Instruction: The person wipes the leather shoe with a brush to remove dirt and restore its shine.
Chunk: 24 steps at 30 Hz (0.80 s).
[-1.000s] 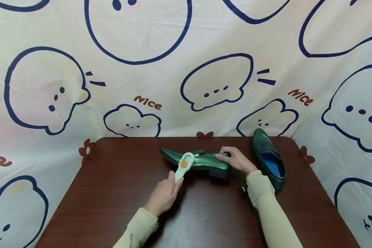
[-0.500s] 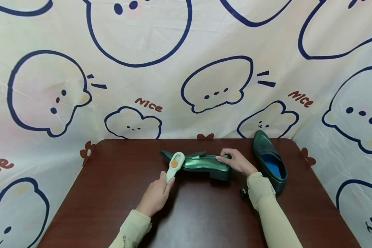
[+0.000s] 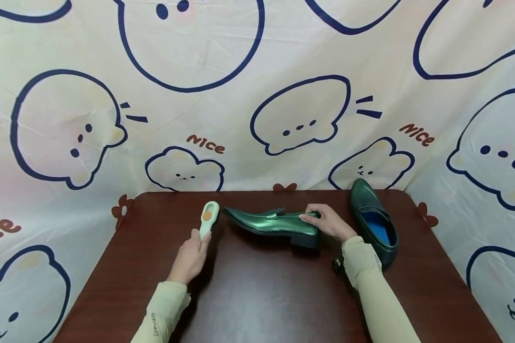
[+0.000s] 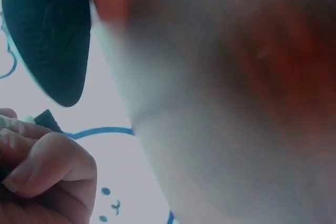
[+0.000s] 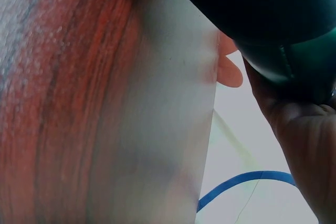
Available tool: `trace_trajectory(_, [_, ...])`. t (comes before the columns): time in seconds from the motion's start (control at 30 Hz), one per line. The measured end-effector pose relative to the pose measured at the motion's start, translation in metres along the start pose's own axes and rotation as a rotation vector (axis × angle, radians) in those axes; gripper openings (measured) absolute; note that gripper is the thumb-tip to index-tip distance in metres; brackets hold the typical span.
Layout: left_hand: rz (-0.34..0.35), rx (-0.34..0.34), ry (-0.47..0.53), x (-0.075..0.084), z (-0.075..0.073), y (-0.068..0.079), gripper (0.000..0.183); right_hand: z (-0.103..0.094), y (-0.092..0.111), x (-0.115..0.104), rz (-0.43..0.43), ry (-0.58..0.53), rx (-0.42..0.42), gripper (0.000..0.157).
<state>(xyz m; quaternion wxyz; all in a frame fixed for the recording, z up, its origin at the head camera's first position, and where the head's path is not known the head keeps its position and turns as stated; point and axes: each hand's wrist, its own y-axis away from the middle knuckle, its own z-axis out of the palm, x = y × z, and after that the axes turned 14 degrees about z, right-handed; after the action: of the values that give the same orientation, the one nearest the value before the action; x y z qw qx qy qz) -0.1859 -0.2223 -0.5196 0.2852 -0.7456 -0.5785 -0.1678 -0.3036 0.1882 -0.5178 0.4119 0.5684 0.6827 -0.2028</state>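
My left hand (image 3: 190, 256) grips a pale green brush (image 3: 208, 216) with an orange spot, just left of the shoe's toe and apart from it. A dark bristle-like edge of the brush (image 4: 48, 120) shows in the left wrist view beyond the curled fingers (image 4: 58, 163). My right hand (image 3: 331, 222) pinches the heel end of a shiny green loafer (image 3: 266, 223), toe pointing left. Its dark sole (image 4: 50, 40) is visible from below in the left wrist view, so it is held off the table. The right wrist view has the block heel (image 5: 262, 9) close up.
A second green loafer (image 3: 371, 214) with a blue insole stands at the table's right back, beside my right forearm. A small dark object (image 3: 337, 265) sits at my right wrist. Behind the brown table (image 3: 257, 295) hangs a cartoon-printed cloth (image 3: 236, 114).
The brush in my left hand has moved left along the loafer's side, past the toe, and off the shoe. My right hand and the loafer have stayed nearly still.
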Motion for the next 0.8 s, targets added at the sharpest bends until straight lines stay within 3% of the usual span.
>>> trace_trajectory(0.1, [0.031,0.045,0.01,0.009,-0.006,-0.001,0.042,0.0,0.0,0.0,0.006,0.009,-0.005,0.027])
trace_trajectory(0.27, [0.173,0.068,0.027,0.053,-0.001,0.003,0.032,0.002,-0.001,-0.002,0.007,0.004,-0.002,0.028])
trace_trajectory(0.47, [0.345,-0.052,0.009,0.093,0.025,0.004,0.03,0.002,0.001,-0.003,0.022,0.008,0.028,0.025])
trace_trajectory(0.6, [0.388,-0.128,-0.028,0.107,0.039,0.0,0.035,0.001,0.003,-0.003,0.02,0.014,0.038,0.025])
trace_trajectory(0.8, [0.402,-0.154,-0.071,0.112,0.047,-0.003,0.035,0.001,0.002,-0.004,0.017,0.0,0.026,0.024])
